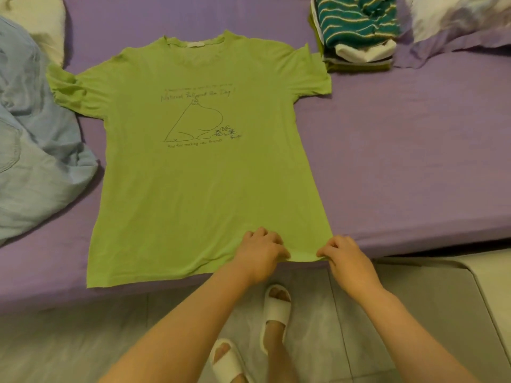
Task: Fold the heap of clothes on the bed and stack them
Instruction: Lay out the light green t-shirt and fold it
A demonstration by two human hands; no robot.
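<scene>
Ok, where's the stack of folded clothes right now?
In the head view the folded stack sits at the top right of the purple bed, between the green T-shirt's sleeve and a pillow.

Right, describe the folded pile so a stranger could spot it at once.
Start at the purple bed and look to its far right corner, beside the pillow. The folded pile sits there, topped by a teal striped piece, the only neat stack among loose clothes.

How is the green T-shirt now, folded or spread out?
Spread out. The green T-shirt lies flat, print up, sleeves out; left hand and right hand pinch its hem.
</scene>
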